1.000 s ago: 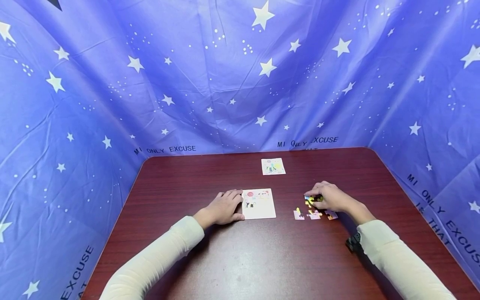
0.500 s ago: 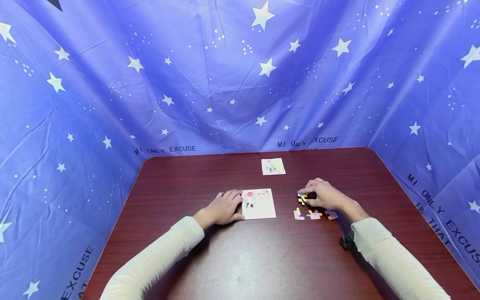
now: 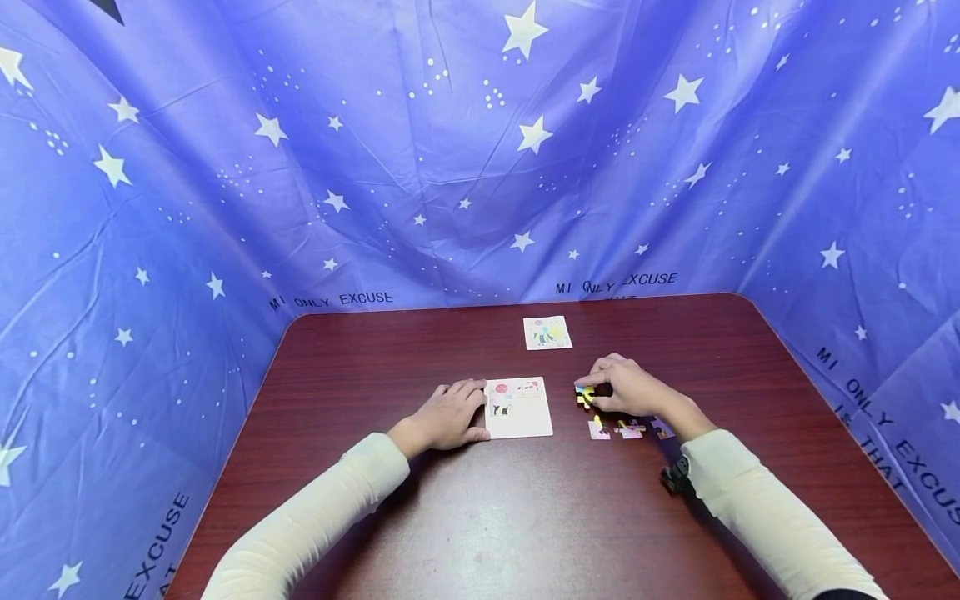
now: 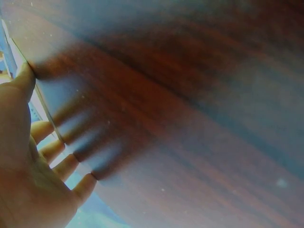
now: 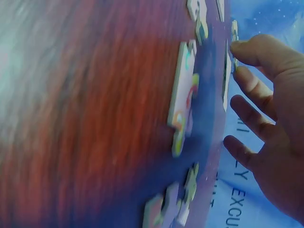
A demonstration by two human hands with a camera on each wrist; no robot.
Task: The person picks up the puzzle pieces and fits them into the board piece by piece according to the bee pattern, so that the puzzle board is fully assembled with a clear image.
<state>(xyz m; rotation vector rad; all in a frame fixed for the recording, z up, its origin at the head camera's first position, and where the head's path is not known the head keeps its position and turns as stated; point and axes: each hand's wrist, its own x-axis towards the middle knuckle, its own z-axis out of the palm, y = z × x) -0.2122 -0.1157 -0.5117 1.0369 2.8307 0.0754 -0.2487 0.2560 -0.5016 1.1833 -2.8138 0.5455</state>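
My right hand (image 3: 628, 387) pinches a yellow, black and blue jigsaw piece (image 3: 583, 396) between thumb and fingers, just right of a white puzzle board (image 3: 528, 423). In the right wrist view the piece (image 5: 235, 27) shows edge-on at the fingertips. Along the board's top and left sit several fitted pieces with a red circle and dark figures. My left hand (image 3: 447, 417) rests at the board's left edge, and the left wrist view has its fingers (image 4: 84, 189) extended on the table and edge. Pink-and-yellow loose pieces (image 3: 631, 429) lie below my right hand.
A small square picture card (image 3: 548, 333) lies farther back on the dark red wooden table (image 3: 360, 350). Blue curtains with white stars (image 3: 465, 167) hang behind and at both sides. A black device (image 3: 677, 476) sits at my right wrist.
My right hand has moved left with the jigsaw piece, away from the loose pieces and closer to the board. My left hand and the board have stayed put.
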